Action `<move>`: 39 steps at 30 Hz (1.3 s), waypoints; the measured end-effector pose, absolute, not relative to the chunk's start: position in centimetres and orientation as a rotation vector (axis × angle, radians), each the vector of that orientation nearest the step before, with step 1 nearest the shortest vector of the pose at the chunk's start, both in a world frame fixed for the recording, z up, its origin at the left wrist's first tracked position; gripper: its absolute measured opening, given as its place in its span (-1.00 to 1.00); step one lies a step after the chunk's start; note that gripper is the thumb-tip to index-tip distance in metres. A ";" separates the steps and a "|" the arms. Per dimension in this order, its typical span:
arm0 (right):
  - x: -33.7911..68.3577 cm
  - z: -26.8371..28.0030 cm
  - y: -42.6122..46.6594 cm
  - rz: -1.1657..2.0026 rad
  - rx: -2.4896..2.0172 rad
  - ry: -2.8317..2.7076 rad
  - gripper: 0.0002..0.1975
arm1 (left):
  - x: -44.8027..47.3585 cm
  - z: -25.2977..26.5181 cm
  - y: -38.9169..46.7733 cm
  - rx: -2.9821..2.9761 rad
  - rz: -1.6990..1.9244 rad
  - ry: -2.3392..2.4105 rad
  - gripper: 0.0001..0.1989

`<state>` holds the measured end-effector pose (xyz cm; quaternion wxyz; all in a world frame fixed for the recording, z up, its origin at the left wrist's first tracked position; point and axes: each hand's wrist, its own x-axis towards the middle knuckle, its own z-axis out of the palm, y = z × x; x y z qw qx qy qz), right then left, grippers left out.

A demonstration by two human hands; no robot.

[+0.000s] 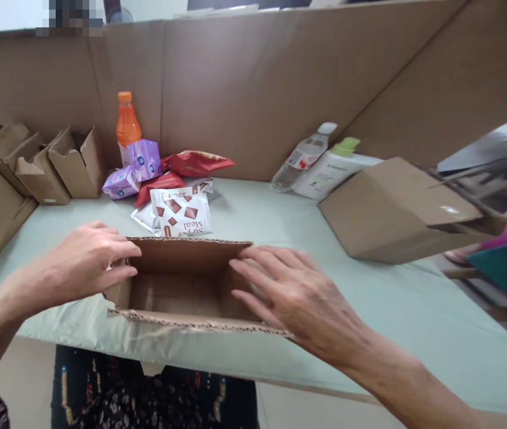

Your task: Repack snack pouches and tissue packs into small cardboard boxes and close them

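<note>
Left hand and right hand are loosely spread, curved about the nine and three o'clock ends of an open cardboard box; blur hides how firmly they press. The box sits near the front edge of a counter covered in pale green. Packets lie at twelve o'clock, an orange bottle at eleven, smaller cartons around ten, a larger carton past two. A cardboard screen rises along the back.
</note>
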<state>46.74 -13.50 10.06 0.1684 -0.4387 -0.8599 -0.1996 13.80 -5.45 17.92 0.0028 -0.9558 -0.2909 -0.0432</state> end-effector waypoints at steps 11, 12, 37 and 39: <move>47.4 7.5 -13.4 -0.263 -1.339 -2.478 -0.19 | 15.5 16.6 -8.5 -2.952 0.141 -1.142 -0.39; 47.5 7.4 -13.3 -0.244 -1.344 -2.483 -0.17 | 15.2 16.5 -8.7 -2.991 0.139 -1.193 -0.25; 48.7 12.2 9.0 -0.286 -1.542 -2.075 -0.47 | 10.7 11.9 -8.3 -3.181 -0.004 -1.042 0.02; 48.2 10.6 13.0 -0.261 -1.659 -2.087 -0.39 | 10.2 10.2 -8.3 -3.167 -0.083 -1.012 -0.03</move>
